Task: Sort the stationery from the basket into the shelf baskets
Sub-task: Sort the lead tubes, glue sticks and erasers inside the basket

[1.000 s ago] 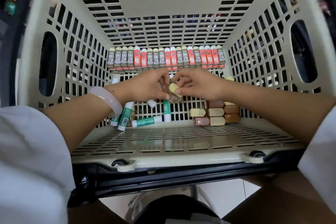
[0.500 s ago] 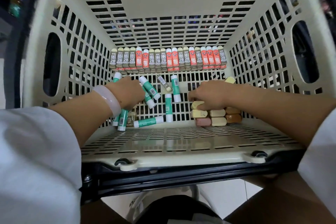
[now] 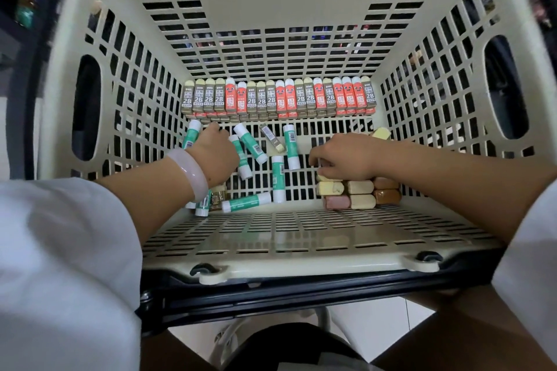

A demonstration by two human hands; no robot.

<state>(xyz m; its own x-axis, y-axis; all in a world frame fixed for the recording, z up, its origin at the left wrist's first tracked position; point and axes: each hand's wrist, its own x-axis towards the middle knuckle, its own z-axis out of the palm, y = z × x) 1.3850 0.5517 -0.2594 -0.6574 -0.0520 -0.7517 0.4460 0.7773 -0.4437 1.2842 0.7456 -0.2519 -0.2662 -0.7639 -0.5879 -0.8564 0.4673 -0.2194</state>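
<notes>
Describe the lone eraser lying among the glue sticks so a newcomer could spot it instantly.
Start at the cream slotted basket and its back row of upright erasers. Just below, between two green-and-white glue sticks, lies the lone eraser: flat, diagonal, grey barcode sleeve with a pale yellow tip, unlike the round tubes.

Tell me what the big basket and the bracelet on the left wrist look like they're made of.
Basket: moulded plastic, cream, slightly glossy; slotted grid walls and a sheen on the near wall suggest it. Bracelet: a smooth, pale pink, translucent bangle, possibly jade, glass or resin; I cannot tell which.
</notes>
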